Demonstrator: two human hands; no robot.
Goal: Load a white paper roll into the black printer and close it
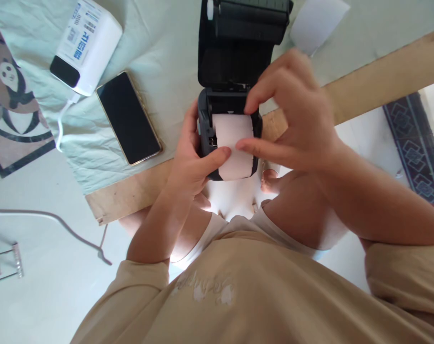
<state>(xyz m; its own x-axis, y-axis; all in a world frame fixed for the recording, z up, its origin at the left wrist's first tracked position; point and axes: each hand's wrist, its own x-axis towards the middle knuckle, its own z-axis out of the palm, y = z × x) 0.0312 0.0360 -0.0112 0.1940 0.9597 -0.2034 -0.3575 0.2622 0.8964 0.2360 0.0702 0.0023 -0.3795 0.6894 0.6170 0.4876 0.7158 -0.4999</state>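
Note:
A black portable label printer (257, 126) is held over the table's front edge, its lid (234, 59) flipped open away from me. Inside its compartment sits a white paper roll (236, 162). My left hand (193, 160) is wrapped round the printer's left side, with the thumb lying on the paper. My right hand (295, 112) reaches in from the right. Its thumb rests against the paper and its bent forefinger is at the roll's upper right edge, with the roll between them. The back of this hand is slightly blurred.
On the green tablecloth (166, 43) are a phone (129, 119), a white boxy device (98, 52) with a cable (61, 124), and a loose white paper piece (317, 24). A wooden strip (138, 191) edges the table. A patterned mat (413, 148) lies on the floor at right.

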